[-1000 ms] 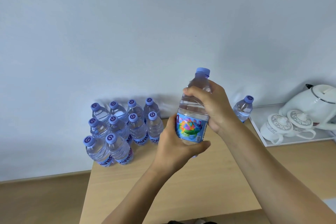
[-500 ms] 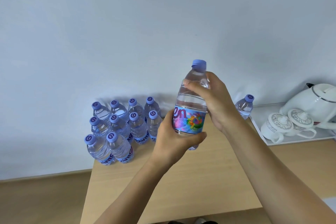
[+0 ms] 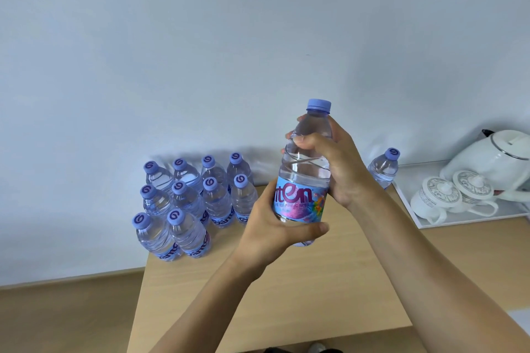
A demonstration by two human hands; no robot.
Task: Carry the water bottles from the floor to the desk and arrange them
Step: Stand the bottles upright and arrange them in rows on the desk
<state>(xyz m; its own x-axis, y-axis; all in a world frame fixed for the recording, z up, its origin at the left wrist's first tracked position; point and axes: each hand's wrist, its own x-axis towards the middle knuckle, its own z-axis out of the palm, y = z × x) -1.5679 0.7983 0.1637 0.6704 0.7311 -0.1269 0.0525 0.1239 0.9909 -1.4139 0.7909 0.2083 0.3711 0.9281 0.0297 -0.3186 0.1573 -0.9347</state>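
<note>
So this looks like the placing step: one water bottle (image 3: pixel 304 180) is up in the air over the desk (image 3: pixel 286 295), held upright in both hands, not set down yet. The left hand (image 3: pixel 275 223) wraps the lower part, fingers behind the label and thumb (image 3: pixel 312 229) curled across just under it, so the base barely pokes out below that grip. The right hand (image 3: pixel 332 163) closes round the shoulder of the bottle just above the label, with the blue cap (image 3: pixel 319 104) sticking out clear above its fingers. Both forearms come up from the bottom edge, wrists fairly straight, the right one crossing over from the right side. Off to the left of the grip, and lower, sits the block of ten bottles (image 3: pixel 195 198) already standing on the desk's back corner, packed touching each other. One lone bottle (image 3: pixel 383 167) stands just behind the right wrist, beside a white tray (image 3: pixel 424 223) with lidded cups (image 3: pixel 450 195) and a kettle (image 3: pixel 499 157). My guess is the next move means lowering it leftward next to the front row, base flat, without knocking the neighbours, since those full bottles look tippy when bumped.
</note>
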